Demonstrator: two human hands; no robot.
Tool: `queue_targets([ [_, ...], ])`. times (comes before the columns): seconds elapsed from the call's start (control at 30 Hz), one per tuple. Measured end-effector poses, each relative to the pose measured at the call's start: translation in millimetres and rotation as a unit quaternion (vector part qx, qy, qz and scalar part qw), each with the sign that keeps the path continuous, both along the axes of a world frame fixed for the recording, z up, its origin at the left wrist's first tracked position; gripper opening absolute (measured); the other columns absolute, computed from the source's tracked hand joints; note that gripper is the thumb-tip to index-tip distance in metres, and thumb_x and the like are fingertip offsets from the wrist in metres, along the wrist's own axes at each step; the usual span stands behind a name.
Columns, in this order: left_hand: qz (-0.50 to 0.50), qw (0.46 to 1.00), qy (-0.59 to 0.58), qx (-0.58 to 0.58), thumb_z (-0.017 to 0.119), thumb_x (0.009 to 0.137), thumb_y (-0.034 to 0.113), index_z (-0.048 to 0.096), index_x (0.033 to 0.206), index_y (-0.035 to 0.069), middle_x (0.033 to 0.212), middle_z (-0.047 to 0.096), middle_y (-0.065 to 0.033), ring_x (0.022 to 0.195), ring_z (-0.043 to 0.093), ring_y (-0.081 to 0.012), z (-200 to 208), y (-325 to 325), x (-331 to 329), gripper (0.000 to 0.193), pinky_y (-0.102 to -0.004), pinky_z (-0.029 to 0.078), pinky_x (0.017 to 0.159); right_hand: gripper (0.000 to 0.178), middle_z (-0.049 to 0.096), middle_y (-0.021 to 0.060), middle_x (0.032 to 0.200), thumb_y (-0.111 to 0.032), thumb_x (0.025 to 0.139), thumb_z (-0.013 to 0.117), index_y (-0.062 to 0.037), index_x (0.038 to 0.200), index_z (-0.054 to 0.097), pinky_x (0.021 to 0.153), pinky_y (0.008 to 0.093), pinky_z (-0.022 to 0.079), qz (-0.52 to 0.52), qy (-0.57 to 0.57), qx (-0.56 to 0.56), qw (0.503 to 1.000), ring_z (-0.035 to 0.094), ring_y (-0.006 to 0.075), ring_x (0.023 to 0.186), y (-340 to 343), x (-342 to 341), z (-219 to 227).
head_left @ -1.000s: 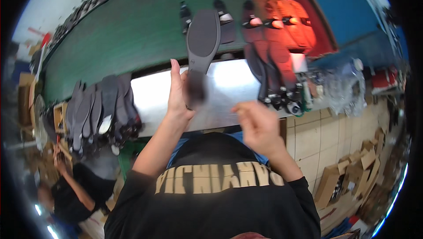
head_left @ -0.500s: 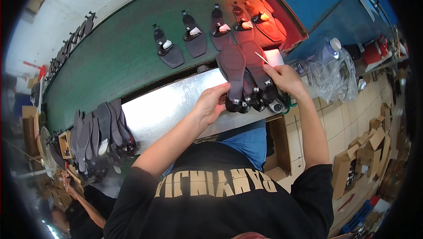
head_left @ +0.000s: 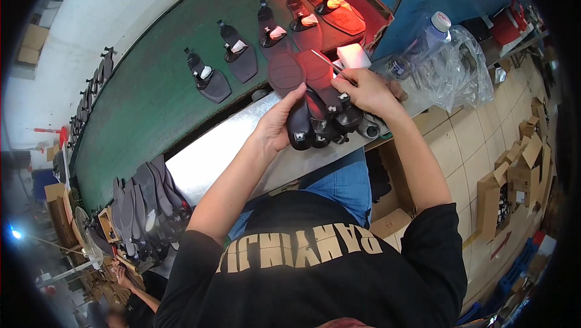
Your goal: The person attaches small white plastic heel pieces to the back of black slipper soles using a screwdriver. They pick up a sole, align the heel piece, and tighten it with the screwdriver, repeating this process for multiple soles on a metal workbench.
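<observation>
My left hand [head_left: 273,123] is closed on the side of a dark heeled sandal [head_left: 285,74], its sole turned up and its thumb lying along the edge. Right beside it is a second upturned sandal [head_left: 315,66], tinted by red light. Black heels [head_left: 299,139] of several sandals crowd together at the near end, partly overlapping. In my right hand [head_left: 369,92] a thin stick-like tool [head_left: 330,63] is pinched, its pale tip over the second sole. The fingers of that hand also lie close to a black heel; whether they touch it I cannot tell.
Several sandals [head_left: 239,57] stand in a row on the green belt [head_left: 151,74], red-lit at the far end. A metal plate [head_left: 206,161] lies before me, with dark soles [head_left: 145,201] heaped left. To the right are a clear bottle [head_left: 433,28], plastic bag [head_left: 463,74] and cardboard boxes [head_left: 514,177].
The view has turned, so the bench appears shifted. My left hand and its sandal are tilted differently, heels showing more toward me. The tool in my right hand still points over the second sole.
</observation>
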State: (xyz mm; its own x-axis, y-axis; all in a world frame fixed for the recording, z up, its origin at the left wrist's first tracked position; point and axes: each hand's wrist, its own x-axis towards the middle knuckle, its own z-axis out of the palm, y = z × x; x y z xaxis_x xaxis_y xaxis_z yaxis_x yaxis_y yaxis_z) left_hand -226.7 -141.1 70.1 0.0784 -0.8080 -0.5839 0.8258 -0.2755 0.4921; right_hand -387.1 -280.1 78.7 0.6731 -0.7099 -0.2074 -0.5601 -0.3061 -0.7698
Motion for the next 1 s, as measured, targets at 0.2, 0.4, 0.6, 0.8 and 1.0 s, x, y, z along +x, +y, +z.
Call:
queue_targets([
  [0.2, -0.019, 0.998, -0.049, -0.044, 0.070, 0.086, 0.027, 0.057, 0.117, 0.000, 0.108, 0.065, -0.0117, 0.095, 0.065, -0.0186, -5.6, 9.1, 9.6, 0.042, -0.0312, 0.053, 0.083, 0.031, 0.064, 0.0117, 0.088, -0.026, 0.084, 0.065, 0.0012, 0.099, 0.060, 0.069, 0.0333, 0.048, 0.021, -0.171, -0.009, 0.985, 0.061, 0.0200, 0.075, 23.9, 5.9, 1.9],
  [0.4, -0.097, 0.886, -0.427, -0.154, 0.071, 0.083, 0.011, 0.057, 0.116, -0.005, 0.105, 0.065, -0.0098, 0.092, 0.063, -0.0152, 52.7, 35.1, -10.1, 0.039, -0.0287, 0.051, 0.080, 0.060, 0.064, 0.0125, 0.109, -0.018, 0.079, 0.076, 0.0067, 0.125, 0.046, 0.085, 0.0306, 0.050, 0.000, -0.351, 0.253, 0.902, 0.061, 0.0166, 0.100, 57.4, -15.4, 37.3],
  [0.6, -0.232, 0.697, -0.639, -0.228, 0.075, 0.081, 0.022, 0.069, 0.094, 0.001, 0.070, 0.067, -0.0086, 0.063, 0.065, -0.0217, 82.4, 38.2, -68.6, 0.026, -0.0306, 0.049, 0.056, 0.063, 0.065, 0.0098, 0.109, -0.013, 0.070, 0.084, 0.0068, 0.122, 0.053, 0.086, 0.0281, 0.051, -0.066, -0.377, 0.249, 0.890, 0.062, 0.0149, 0.097, 76.2, -72.9, 50.7],
  [0.8, -0.335, 0.579, -0.656, -0.349, 0.076, 0.075, 0.044, 0.051, 0.115, -0.001, 0.081, 0.065, -0.0183, 0.076, 0.065, -0.0370, 69.4, 23.8, -121.5, 0.066, -0.0410, 0.050, 0.064, 0.056, 0.069, 0.0093, 0.100, 0.007, 0.057, 0.080, 0.0045, 0.110, 0.062, 0.081, 0.0278, 0.052, -0.170, -0.383, 0.195, 0.887, 0.066, 0.0163, 0.090, 108.4, -175.8, 51.7],
  [1.0, -0.397, 0.593, -0.617, -0.331, 0.079, 0.073, 0.042, 0.037, 0.143, 0.008, 0.121, 0.060, -0.0222, 0.112, 0.059, -0.0335, 64.9, 7.2, -121.4, 0.089, -0.0386, 0.046, 0.091, 0.035, 0.071, 0.0091, 0.086, 0.002, 0.061, 0.079, -0.0009, 0.094, 0.068, 0.069, 0.0276, 0.054, -0.330, -0.311, 0.157, 0.877, 0.067, 0.0154, 0.075, 134.5, -301.6, -11.1],
])
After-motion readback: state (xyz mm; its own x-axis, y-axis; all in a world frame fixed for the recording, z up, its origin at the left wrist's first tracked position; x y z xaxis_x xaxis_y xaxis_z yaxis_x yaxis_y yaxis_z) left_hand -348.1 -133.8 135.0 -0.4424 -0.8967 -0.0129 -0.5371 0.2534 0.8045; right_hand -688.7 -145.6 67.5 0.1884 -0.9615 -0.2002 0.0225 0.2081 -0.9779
